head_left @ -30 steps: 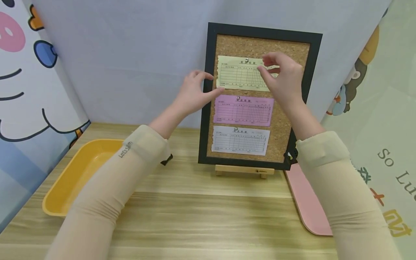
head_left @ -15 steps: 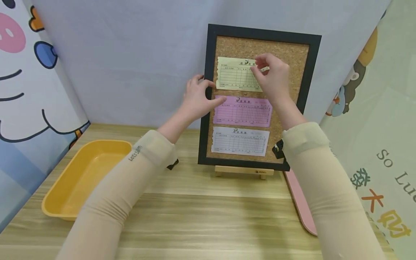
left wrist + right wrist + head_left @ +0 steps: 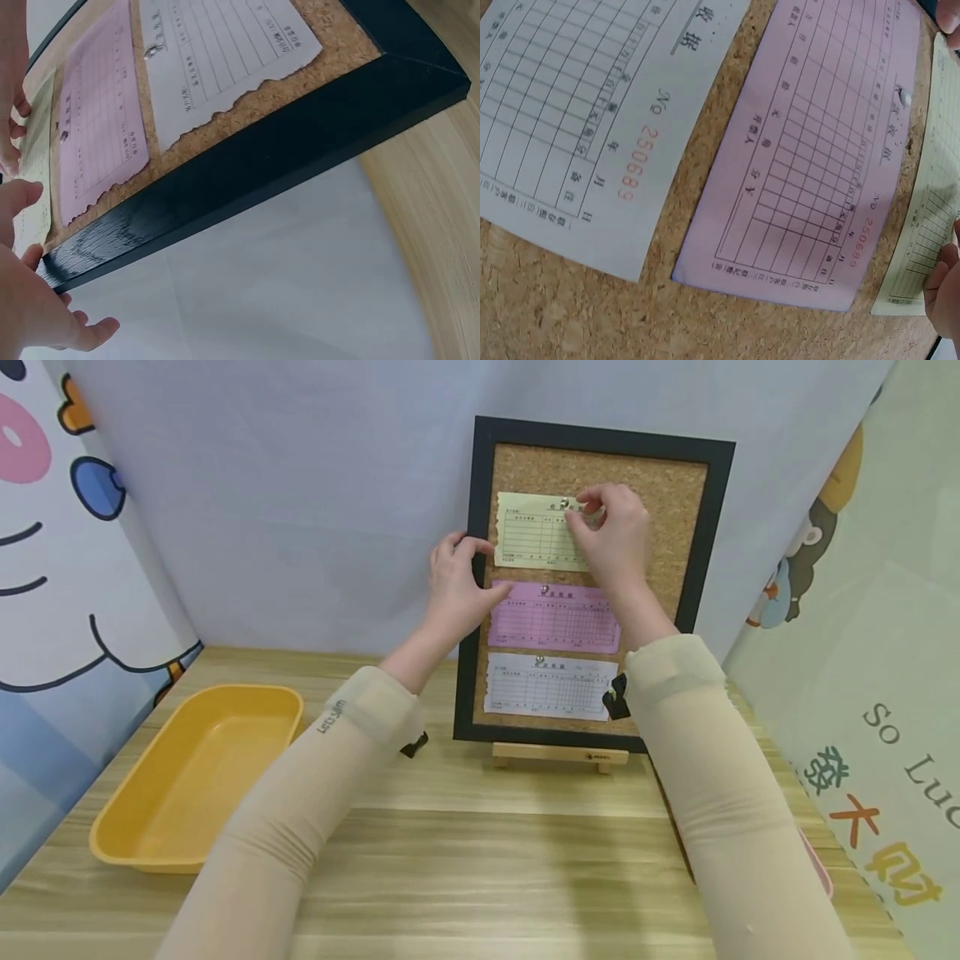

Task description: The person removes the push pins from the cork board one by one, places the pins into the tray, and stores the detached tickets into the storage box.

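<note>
A black-framed cork board (image 3: 465,635) stands upright on a small wooden easel (image 3: 558,753). Three slips are pinned to it: yellow (image 3: 528,531) on top, pink (image 3: 555,614) in the middle, white (image 3: 547,685) at the bottom. My left hand (image 3: 468,568) grips the frame's left edge beside the yellow slip, thumb on the front. My right hand (image 3: 579,512) pinches the metal pin at the top of the yellow slip. The left wrist view shows the frame (image 3: 262,157) from below. The right wrist view shows the pink slip (image 3: 817,187) and white slip (image 3: 577,112) close up.
An empty yellow tray (image 3: 187,768) lies on the wooden table (image 3: 480,843) at the left. A pink tray (image 3: 817,868) lies at the right, mostly hidden by my right arm. Printed backdrop walls stand close behind and on both sides.
My right hand has moved left across the yellow slip onto its pin. My left hand has closed on the frame's left edge.
</note>
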The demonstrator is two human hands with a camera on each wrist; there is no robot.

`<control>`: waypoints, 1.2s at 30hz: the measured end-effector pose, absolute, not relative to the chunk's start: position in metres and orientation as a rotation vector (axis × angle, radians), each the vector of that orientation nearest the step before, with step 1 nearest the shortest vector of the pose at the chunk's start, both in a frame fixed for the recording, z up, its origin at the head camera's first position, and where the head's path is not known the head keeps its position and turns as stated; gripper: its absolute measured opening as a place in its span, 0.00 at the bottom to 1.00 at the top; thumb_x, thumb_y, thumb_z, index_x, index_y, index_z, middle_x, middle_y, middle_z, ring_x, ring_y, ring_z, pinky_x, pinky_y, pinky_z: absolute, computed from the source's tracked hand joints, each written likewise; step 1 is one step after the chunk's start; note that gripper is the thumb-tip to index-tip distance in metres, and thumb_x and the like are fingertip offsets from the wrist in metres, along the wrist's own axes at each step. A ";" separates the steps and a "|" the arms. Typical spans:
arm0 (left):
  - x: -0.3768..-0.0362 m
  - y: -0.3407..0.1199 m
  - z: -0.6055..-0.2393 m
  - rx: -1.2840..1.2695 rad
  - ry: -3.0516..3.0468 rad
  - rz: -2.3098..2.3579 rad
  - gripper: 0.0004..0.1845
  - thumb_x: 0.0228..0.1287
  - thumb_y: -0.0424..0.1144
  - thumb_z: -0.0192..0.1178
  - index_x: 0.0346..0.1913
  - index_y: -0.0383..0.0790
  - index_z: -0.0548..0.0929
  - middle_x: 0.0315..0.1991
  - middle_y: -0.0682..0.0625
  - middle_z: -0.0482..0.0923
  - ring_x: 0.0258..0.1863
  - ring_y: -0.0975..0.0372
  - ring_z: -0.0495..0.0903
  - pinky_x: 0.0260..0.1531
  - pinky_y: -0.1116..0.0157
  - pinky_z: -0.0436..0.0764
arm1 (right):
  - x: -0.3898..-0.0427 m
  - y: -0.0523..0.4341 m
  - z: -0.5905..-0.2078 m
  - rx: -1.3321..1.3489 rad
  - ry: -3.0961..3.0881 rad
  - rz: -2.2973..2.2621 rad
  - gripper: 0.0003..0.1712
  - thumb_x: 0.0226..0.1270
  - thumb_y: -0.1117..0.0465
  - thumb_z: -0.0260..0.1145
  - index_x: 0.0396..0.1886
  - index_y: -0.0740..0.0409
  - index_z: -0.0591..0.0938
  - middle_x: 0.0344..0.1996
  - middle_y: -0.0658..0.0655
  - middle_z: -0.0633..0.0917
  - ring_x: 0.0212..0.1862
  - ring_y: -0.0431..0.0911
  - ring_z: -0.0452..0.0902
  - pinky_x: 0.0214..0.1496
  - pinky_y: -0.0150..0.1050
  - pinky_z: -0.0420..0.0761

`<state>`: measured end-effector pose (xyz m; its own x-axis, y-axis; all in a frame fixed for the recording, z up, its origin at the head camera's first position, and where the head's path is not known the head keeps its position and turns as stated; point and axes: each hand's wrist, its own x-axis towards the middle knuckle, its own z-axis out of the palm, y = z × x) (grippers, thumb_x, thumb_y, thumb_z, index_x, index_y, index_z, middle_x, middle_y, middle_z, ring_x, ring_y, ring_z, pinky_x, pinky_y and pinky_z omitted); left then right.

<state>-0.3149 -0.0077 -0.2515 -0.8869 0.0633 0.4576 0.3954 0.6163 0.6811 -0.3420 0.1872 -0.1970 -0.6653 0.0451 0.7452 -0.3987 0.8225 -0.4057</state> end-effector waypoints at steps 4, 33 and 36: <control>-0.320 -0.006 -0.255 -0.382 -2.368 -1.076 0.22 0.57 0.41 0.66 0.53 0.44 0.72 0.64 0.44 0.61 0.65 0.52 0.58 0.63 0.57 0.61 | -0.343 0.186 -0.199 0.243 -2.179 0.715 0.14 0.62 0.55 0.66 0.42 0.59 0.83 0.36 0.58 0.82 0.36 0.46 0.71 0.44 0.36 0.69; -0.335 -0.003 -0.261 -0.459 -2.140 -1.136 0.18 0.58 0.43 0.66 0.46 0.38 0.75 0.63 0.41 0.62 0.67 0.55 0.60 0.66 0.66 0.58 | -0.351 0.170 -0.206 0.079 -2.114 0.665 0.13 0.62 0.51 0.64 0.38 0.55 0.84 0.35 0.54 0.81 0.43 0.49 0.71 0.48 0.43 0.67; -0.334 -0.002 -0.263 -0.469 -2.141 -1.166 0.18 0.55 0.46 0.68 0.42 0.38 0.77 0.65 0.40 0.60 0.67 0.54 0.60 0.66 0.67 0.58 | -0.351 0.168 -0.207 0.068 -2.111 0.657 0.13 0.62 0.51 0.63 0.38 0.55 0.84 0.34 0.54 0.80 0.42 0.49 0.70 0.48 0.43 0.66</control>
<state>-0.3344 -0.0022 -0.2628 -0.7266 0.0037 0.6870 0.5792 0.5412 0.6096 -0.3511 0.1677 -0.2065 -0.5965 0.1910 0.7795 -0.2854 0.8573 -0.4285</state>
